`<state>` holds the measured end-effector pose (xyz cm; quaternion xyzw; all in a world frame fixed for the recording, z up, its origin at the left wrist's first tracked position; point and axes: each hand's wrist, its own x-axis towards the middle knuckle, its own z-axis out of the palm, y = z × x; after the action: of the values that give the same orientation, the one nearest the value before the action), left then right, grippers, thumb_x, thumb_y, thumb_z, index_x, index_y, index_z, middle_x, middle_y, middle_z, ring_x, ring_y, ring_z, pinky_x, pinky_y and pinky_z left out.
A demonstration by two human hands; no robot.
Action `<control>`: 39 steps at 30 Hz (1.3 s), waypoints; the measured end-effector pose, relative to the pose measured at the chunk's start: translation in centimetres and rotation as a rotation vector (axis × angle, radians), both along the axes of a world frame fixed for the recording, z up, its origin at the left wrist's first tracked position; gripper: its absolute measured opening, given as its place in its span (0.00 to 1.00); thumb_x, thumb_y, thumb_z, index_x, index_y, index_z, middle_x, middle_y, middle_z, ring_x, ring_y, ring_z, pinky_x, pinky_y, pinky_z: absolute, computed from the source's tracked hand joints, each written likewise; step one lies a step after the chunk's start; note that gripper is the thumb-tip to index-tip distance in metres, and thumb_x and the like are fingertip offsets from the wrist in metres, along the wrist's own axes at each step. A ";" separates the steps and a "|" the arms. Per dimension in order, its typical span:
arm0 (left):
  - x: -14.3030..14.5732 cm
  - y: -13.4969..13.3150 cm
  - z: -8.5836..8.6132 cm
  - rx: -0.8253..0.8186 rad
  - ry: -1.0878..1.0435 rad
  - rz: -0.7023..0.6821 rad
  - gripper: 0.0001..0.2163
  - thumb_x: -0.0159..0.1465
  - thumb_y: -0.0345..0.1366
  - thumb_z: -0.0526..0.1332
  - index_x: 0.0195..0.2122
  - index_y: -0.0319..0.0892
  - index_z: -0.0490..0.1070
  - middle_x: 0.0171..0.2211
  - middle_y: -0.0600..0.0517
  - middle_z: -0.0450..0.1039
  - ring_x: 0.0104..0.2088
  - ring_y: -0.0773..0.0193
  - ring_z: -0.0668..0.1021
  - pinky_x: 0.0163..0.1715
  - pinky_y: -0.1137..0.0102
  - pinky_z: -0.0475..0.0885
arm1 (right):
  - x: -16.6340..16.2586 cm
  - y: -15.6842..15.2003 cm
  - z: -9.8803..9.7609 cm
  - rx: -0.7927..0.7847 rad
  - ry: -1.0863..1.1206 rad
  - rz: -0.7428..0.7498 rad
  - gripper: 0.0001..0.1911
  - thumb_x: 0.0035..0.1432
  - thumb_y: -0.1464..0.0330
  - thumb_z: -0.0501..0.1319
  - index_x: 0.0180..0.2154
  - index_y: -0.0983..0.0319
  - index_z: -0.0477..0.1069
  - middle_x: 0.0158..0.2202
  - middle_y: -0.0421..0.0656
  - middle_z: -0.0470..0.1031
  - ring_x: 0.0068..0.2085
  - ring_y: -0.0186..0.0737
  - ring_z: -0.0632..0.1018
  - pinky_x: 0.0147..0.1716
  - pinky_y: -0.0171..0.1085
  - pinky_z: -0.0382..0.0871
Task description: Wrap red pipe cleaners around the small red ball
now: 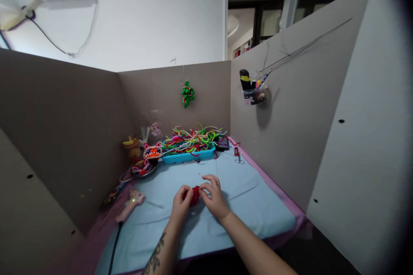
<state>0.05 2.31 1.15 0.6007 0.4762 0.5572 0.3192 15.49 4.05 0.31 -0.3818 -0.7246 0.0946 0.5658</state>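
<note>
Between my two hands, just above the pale blue cloth (245, 206), is a small red fuzzy piece (195, 196), apparently bent pipe cleaner; its exact shape is partly covered by fingers. My left hand (181, 203) pinches its left side with thumb and forefinger. On the other side, my right hand (213, 195) has thumb and forefinger pressed together at the red piece's edge, with the other fingers raised. Beyond my hands stands a light blue tray (190, 157) heaped with many-coloured pipe cleaners (193, 139).
A pink glue gun (130, 207) with a black cord lies at the left. Small scissors (239, 159) rest at the back right. A bowl (145, 172) of fuzzy pieces sits back left. Grey partitions enclose the table, with a hanging green ornament (187, 93) and a tool cup (254, 96).
</note>
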 end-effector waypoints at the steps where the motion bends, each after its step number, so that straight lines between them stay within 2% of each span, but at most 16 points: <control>1: 0.0 0.0 0.0 0.002 0.025 -0.004 0.16 0.60 0.50 0.57 0.25 0.42 0.65 0.22 0.55 0.64 0.25 0.65 0.67 0.27 0.71 0.63 | 0.0 0.0 0.0 -0.012 0.001 0.007 0.06 0.56 0.71 0.59 0.30 0.57 0.73 0.45 0.46 0.68 0.51 0.47 0.67 0.52 0.48 0.63; 7: 0.3 -0.3 -0.5 0.083 0.262 -0.040 0.11 0.62 0.43 0.55 0.27 0.43 0.68 0.24 0.53 0.67 0.27 0.63 0.69 0.29 0.70 0.64 | 0.0 0.1 -0.1 -0.043 -0.024 0.018 0.08 0.53 0.75 0.59 0.27 0.58 0.73 0.42 0.45 0.68 0.48 0.46 0.68 0.50 0.47 0.65; 12: 0.5 -0.6 -0.2 0.188 0.373 -0.004 0.09 0.63 0.40 0.55 0.29 0.44 0.68 0.28 0.51 0.68 0.31 0.61 0.70 0.34 0.68 0.66 | -0.2 0.1 -0.1 -0.087 0.017 -0.003 0.07 0.51 0.75 0.60 0.26 0.58 0.71 0.38 0.44 0.69 0.45 0.45 0.70 0.47 0.45 0.66; 15: 0.5 -0.6 0.1 0.218 0.362 -0.041 0.09 0.64 0.38 0.54 0.28 0.43 0.68 0.29 0.51 0.68 0.31 0.61 0.71 0.34 0.68 0.67 | -0.1 0.5 -0.2 -0.200 0.108 0.018 0.04 0.50 0.73 0.61 0.31 0.59 0.71 0.37 0.43 0.69 0.43 0.44 0.72 0.46 0.43 0.68; 19: 0.5 -0.7 0.2 0.218 0.353 -0.094 0.08 0.64 0.38 0.55 0.28 0.43 0.67 0.28 0.51 0.68 0.31 0.62 0.70 0.34 0.68 0.66 | 0.2 1.1 -0.8 -0.366 0.212 0.099 0.13 0.49 0.70 0.63 0.40 0.59 0.71 0.40 0.43 0.73 0.43 0.43 0.75 0.40 0.40 0.71; 21: 0.4 -0.7 0.2 0.212 0.338 -0.110 0.09 0.64 0.37 0.54 0.27 0.43 0.67 0.27 0.51 0.67 0.30 0.62 0.70 0.33 0.69 0.66 | 0.3 1.3 -1.0 -0.377 0.204 0.192 0.14 0.51 0.69 0.63 0.42 0.58 0.73 0.44 0.44 0.73 0.45 0.43 0.75 0.41 0.39 0.71; 24: 0.3 -0.6 0.2 0.203 0.326 -0.130 0.10 0.65 0.38 0.53 0.27 0.43 0.66 0.27 0.51 0.67 0.29 0.63 0.70 0.33 0.69 0.66 | 0.5 1.3 -1.1 -0.325 0.133 0.284 0.10 0.54 0.69 0.61 0.39 0.57 0.76 0.48 0.46 0.71 0.51 0.44 0.72 0.50 0.43 0.66; 27: 0.2 -0.6 0.0 0.206 0.347 -0.116 0.11 0.65 0.39 0.52 0.27 0.43 0.66 0.27 0.51 0.68 0.30 0.62 0.71 0.32 0.68 0.66 | 0.5 1.2 -0.8 -0.325 0.076 0.268 0.06 0.56 0.71 0.60 0.34 0.58 0.76 0.47 0.45 0.70 0.52 0.44 0.70 0.54 0.45 0.62; 32: 0.2 -0.5 -0.9 0.254 0.462 0.001 0.07 0.63 0.36 0.56 0.39 0.42 0.70 0.35 0.47 0.73 0.36 0.59 0.74 0.39 0.64 0.68 | 0.4 1.1 -0.5 -0.309 0.042 0.221 0.04 0.55 0.72 0.60 0.29 0.59 0.72 0.40 0.44 0.70 0.47 0.43 0.69 0.50 0.43 0.61; 35: 0.3 -0.5 -1.3 0.290 0.517 0.087 0.11 0.59 0.34 0.60 0.43 0.41 0.70 0.37 0.46 0.75 0.38 0.56 0.75 0.41 0.61 0.68 | 0.4 1.2 -0.6 -0.332 0.074 0.212 0.05 0.54 0.71 0.61 0.26 0.60 0.70 0.37 0.43 0.69 0.44 0.43 0.69 0.48 0.41 0.62; 39: 0.6 -0.5 -0.9 0.282 0.551 0.000 0.08 0.59 0.36 0.61 0.39 0.44 0.74 0.34 0.48 0.77 0.35 0.58 0.75 0.42 0.61 0.67 | 0.3 1.4 -0.8 -0.382 0.140 0.251 0.11 0.51 0.62 0.65 0.23 0.61 0.69 0.37 0.43 0.67 0.42 0.42 0.70 0.44 0.40 0.64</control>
<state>0.63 1.84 0.20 0.7675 0.4628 0.4340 0.0919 15.83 5.42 -0.49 -0.3813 -0.6944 0.3261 0.5158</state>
